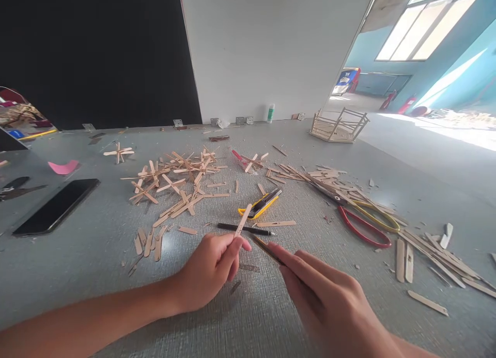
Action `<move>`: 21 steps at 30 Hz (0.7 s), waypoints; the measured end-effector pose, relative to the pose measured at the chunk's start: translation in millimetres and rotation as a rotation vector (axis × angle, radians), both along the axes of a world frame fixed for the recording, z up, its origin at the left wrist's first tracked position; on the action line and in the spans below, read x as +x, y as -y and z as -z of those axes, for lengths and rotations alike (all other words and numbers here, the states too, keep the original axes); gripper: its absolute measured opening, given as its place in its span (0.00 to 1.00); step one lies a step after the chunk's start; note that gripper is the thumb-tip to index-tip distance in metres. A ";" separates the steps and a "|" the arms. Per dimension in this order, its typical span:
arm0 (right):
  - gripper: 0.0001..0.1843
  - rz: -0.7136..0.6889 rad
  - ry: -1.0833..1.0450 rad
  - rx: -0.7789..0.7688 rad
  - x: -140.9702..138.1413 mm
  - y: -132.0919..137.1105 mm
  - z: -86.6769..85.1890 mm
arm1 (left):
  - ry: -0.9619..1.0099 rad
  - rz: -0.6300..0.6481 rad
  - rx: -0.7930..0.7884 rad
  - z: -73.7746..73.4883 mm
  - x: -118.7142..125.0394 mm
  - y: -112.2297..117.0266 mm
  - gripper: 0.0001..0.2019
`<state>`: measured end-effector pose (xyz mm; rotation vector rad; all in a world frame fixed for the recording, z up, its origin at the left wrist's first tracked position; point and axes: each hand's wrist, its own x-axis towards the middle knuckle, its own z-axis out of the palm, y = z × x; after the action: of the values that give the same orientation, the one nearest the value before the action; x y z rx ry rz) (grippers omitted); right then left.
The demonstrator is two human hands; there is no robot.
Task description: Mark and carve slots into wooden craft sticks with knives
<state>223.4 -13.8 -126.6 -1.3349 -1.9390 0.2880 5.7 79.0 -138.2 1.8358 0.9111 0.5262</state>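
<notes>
My left hand (217, 262) pinches a wooden craft stick (244, 219), which points up and away with a small notch or mark near the fingers. My right hand (329, 296) is closed around a slim, dark tool with a yellowish edge (266, 248); its tip points toward the stick, and its kind is hard to make out. Just beyond both hands lie a black pen (232, 227), a yellow and black utility knife (265, 203) and a loose craft stick (277, 223). A clear strip (249, 268) rests under my left fingers.
Crossed stick pieces (184, 182) spread over the left middle. Red and yellow-handled scissors (366, 226) lie among sticks at right. A phone (56, 207) and a pink paper (64, 167) are at left. Farther back stand a glue stick (270, 113) and a stick-built frame (339, 125).
</notes>
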 end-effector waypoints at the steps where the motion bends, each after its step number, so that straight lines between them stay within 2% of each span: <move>1: 0.23 -0.003 0.022 0.011 0.4 1.6 1.2 | -0.002 0.001 0.014 1.3 -0.3 0.1 0.26; 4: 0.24 -0.001 0.045 -0.009 -1.1 6.0 1.5 | -0.008 0.003 0.052 3.8 -0.5 1.2 0.25; 10: 0.21 0.028 -0.059 -0.101 -8.7 7.1 -15.0 | -0.013 0.027 0.135 4.9 0.2 4.7 0.23; 12: 0.22 0.000 -0.071 -0.106 -10.5 7.2 -16.4 | -0.009 0.030 0.157 5.1 0.2 5.3 0.23; 17: 0.28 -0.097 -0.060 -0.073 -15.9 12.2 0.2 | -0.013 0.024 0.192 6.7 -0.2 6.3 0.23; 21: 0.29 -0.120 -0.088 -0.089 -18.1 13.8 8.1 | -0.021 0.034 0.211 7.1 -0.9 7.6 0.22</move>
<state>205.3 -27.6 -134.6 -1.2420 -1.9546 0.4889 4.8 71.4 -145.3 2.0463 0.8634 0.6020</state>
